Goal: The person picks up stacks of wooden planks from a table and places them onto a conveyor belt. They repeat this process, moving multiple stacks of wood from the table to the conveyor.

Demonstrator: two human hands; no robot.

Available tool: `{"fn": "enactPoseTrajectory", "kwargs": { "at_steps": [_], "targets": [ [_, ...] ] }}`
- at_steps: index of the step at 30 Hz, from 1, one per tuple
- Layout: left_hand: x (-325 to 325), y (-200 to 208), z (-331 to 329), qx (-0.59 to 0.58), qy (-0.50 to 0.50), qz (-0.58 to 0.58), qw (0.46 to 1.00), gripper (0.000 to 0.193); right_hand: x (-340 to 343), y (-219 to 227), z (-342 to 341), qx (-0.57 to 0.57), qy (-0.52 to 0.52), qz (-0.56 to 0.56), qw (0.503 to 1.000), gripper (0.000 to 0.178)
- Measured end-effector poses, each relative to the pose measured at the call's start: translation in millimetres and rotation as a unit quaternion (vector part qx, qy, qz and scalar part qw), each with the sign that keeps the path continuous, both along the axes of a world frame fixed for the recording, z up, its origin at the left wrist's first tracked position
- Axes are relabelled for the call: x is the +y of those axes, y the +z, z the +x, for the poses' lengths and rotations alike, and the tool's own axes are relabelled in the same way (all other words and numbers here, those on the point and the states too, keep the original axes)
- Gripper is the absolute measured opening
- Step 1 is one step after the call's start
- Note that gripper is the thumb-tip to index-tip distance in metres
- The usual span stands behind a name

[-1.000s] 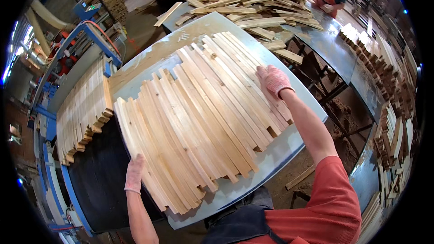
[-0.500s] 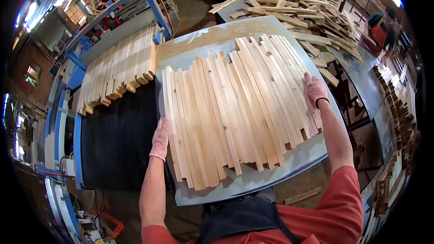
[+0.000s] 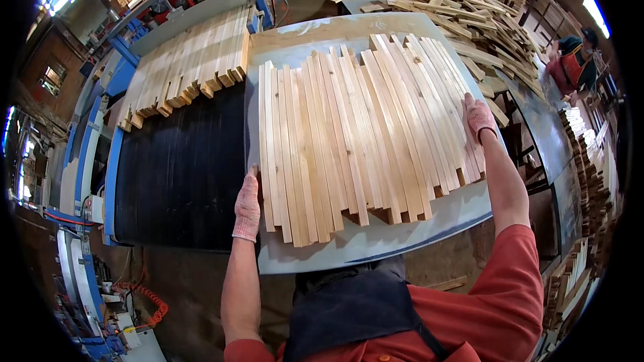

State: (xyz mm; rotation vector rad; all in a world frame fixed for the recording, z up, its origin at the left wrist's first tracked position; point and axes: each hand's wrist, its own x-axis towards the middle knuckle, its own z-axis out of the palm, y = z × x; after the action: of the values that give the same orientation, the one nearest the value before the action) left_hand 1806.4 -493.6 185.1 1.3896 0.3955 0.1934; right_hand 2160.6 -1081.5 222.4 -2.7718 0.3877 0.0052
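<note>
A wide, flat row of pale, narrow, squared wooden strips (image 3: 362, 141) lies side by side on the pale blue-grey, smooth-topped worktop (image 3: 402, 251). Their long axes run from the far edge toward the near edge; the strips at the right lean, far ends to the left. Both ends of the row are staggered.

The left hand, in a pinkish knitted glove (image 3: 246, 211), is at the worktop's left edge, fingers straight and close together, pointing at the far edge; whether they touch the outermost strip cannot be told. The right hand, in a matching glove (image 3: 479, 116), lies against the row's right side, fingers close together and slightly bent on the outermost strip.

Beyond the worktop's left edge is a flat black belt (image 3: 181, 174), with a second row of thick pale wooden strips (image 3: 191, 60) across its far end. Past the worktop's far right corner lies a jumbled heap of loose pale wooden slats (image 3: 473, 23).
</note>
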Motion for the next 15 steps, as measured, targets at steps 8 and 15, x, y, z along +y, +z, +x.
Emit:
{"fn": "enactPoseTrajectory", "kwargs": {
  "at_steps": [8, 15],
  "targets": [
    [1.4, -18.8, 5.5, -0.011, 0.018, 0.079, 0.997, 0.059, -12.6, -8.7, 2.4, -0.007, 0.026, -0.010, 1.000, 0.077],
    [-1.6, -20.0, 9.3, -0.028, 0.021, 0.042, 0.999, 0.060, 2.1, 12.6, -8.1, 0.022, -0.035, 0.019, 0.999, 0.076]
  ]
}}
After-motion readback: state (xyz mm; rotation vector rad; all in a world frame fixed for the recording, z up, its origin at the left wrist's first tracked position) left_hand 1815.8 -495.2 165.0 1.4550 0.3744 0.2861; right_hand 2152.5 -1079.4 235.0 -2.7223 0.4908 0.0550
